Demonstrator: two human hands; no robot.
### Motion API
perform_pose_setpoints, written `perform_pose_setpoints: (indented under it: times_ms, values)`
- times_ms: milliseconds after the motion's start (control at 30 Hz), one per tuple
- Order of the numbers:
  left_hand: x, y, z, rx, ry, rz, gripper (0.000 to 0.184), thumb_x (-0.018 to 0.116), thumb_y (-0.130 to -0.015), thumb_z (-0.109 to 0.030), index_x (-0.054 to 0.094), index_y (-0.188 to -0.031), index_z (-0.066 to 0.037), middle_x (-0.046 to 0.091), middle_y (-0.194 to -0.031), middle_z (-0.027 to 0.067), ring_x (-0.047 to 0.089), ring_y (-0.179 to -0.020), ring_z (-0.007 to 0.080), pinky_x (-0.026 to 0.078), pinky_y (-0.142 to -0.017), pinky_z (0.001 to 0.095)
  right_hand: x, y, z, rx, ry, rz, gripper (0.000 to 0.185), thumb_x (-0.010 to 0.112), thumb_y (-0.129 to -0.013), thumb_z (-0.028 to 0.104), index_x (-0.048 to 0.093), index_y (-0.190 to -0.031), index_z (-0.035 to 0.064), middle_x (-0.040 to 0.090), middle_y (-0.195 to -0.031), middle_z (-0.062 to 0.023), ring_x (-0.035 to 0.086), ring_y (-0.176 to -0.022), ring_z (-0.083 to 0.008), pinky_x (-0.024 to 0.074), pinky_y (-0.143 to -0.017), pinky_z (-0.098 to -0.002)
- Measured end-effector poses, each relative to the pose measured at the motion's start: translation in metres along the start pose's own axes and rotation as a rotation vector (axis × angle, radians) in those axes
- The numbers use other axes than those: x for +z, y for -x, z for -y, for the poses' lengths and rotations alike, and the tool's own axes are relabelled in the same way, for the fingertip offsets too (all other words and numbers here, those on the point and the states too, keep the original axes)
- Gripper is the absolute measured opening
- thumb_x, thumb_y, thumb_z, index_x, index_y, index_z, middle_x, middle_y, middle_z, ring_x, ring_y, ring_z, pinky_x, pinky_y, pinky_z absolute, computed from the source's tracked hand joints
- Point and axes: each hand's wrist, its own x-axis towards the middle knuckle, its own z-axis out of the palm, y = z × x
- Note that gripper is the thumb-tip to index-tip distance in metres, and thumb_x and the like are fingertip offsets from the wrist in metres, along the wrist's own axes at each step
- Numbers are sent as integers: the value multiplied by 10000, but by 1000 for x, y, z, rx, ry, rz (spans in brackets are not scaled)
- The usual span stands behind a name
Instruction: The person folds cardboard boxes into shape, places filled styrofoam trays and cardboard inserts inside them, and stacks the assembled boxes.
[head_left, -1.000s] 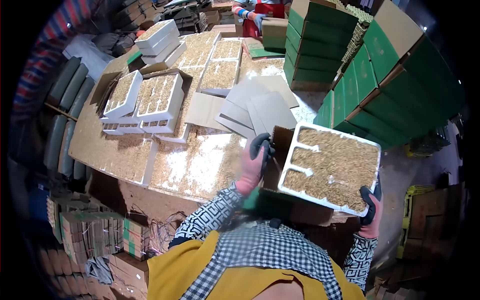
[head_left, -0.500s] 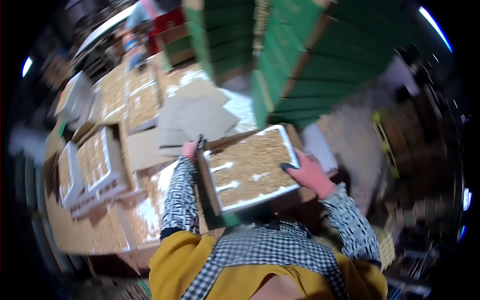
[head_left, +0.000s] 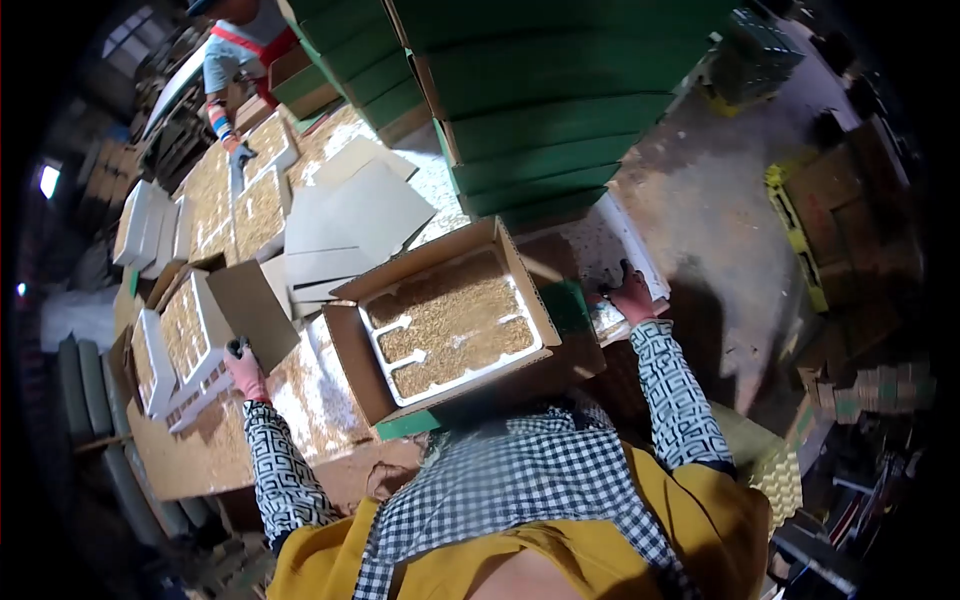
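Observation:
A cardboard box point(head_left: 350, 365) stands in front of me, flaps up, with a white foam tray point(head_left: 470, 375) of brown, grainy material sitting inside it. To its left, my left hand point(head_left: 247, 374), in a pink glove with dark fingertips, is beside a brown cardboard flap point(head_left: 255, 310) and a white tray point(head_left: 203, 325); its fingers look loosely extended, and contact is hard to judge. On the other side, my right hand point(head_left: 632, 297) is open, fingers apart, at the white-edged right side of the table point(head_left: 640, 250). Neither hand touches the box in the middle.
Grey cardboard sheets point(head_left: 350, 220) lie behind the box. Tall stacks of green boxes point(head_left: 540, 110) rise beyond. More filled trays point(head_left: 262, 215) cover the far left, where another person's gloved hand point(head_left: 240, 153) rests. A yellow-edged pallet point(head_left: 797, 240) stands at right.
The filled tray, held between both hands before, now sits lower inside the box. Both hands have come off it: the left went leftward, the right moved out to the right. The view has shifted.

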Motion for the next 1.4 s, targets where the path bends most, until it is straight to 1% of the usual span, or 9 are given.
perform_pose_setpoints:
  times_ms: [300, 533, 600, 667, 867, 967, 1100, 1233, 1400]
  values:
    - [-12, 149, -101, -93, 509, -50, 171, 531, -934, -36, 583, -1073, 47, 631, -1014, 77, 587, -906, 148, 475, -838, 269, 44, -17, -30, 103, -131, -64, 273, 567, -846, 320, 638, -850, 57, 662, -858, -190, 622, -844, -394, 485, -741, -478]
    - [-32, 184, -107, -170, 711, -147, 169, 531, -936, -46, 575, -1078, 32, 622, -991, 71, 588, -871, 140, 489, -800, 270, 30, -19, -50, 84, -213, -145, 318, 538, -901, 329, 604, -1026, 43, 652, -934, -196, 607, -930, -386, 477, -784, -463]
    - [-34, 182, -102, -129, 686, -118, 168, 516, -954, -64, 579, -1080, 28, 625, -1007, 73, 600, -887, 153, 500, -804, 279, 22, -5, -22, 188, -131, -153, 595, 646, -800, 490, 542, -1105, -10, 563, -1139, -215, 553, -1047, -379, 460, -856, -470]
    - [-38, 189, -123, -129, 665, -96, 163, 501, -964, -64, 582, -1071, 27, 623, -1000, 66, 599, -892, 156, 495, -817, 275, 6, 7, 13, 248, 149, -52, 663, 702, -731, 521, 554, -1116, 1, 550, -1109, -228, 552, -1036, -389, 459, -864, -472]
    - [-32, 194, -128, -50, 648, -57, 203, 511, -919, 21, 567, -1108, 71, 619, -1054, 101, 585, -955, 157, 465, -872, 273, 55, -27, -51, -39, 139, 37, 436, 690, -769, 401, 640, -998, 33, 620, -1010, -201, 555, -1010, -386, 458, -845, -444]
    - [-32, 194, -125, -72, 645, -35, 222, 508, -917, 25, 557, -1127, 80, 616, -1067, 109, 586, -959, 164, 465, -877, 275, 59, -24, -72, 154, -301, -36, 470, 664, -793, 446, 638, -1010, 30, 651, -970, -177, 552, -1006, -383, 444, -844, -445]
    - [-32, 191, -129, -98, 696, -41, 226, 513, -921, 15, 558, -1131, 83, 620, -1061, 106, 586, -962, 158, 463, -867, 264, 51, -13, -59, 361, -182, -148, 661, 653, -757, 601, 616, -1041, 5, 602, -1059, -204, 548, -1069, -357, 436, -883, -446]
    - [-33, 184, -130, -99, 668, -7, 218, 528, -923, -1, 566, -1121, 84, 628, -1044, 104, 586, -946, 151, 464, -850, 258, 9, 17, 26, 318, 318, -74, 607, 663, -772, 532, 610, -1073, 7, 576, -1088, -225, 564, -1056, -352, 433, -909, -466]
    - [-26, 175, -136, -58, 657, 3, 223, 543, -920, -11, 569, -1120, 85, 631, -1044, 105, 585, -934, 150, 465, -842, 260, 33, 1, -38, 172, -29, -126, 377, 589, -845, 304, 615, -1097, 26, 610, -1090, -203, 565, -1039, -379, 443, -897, -455]
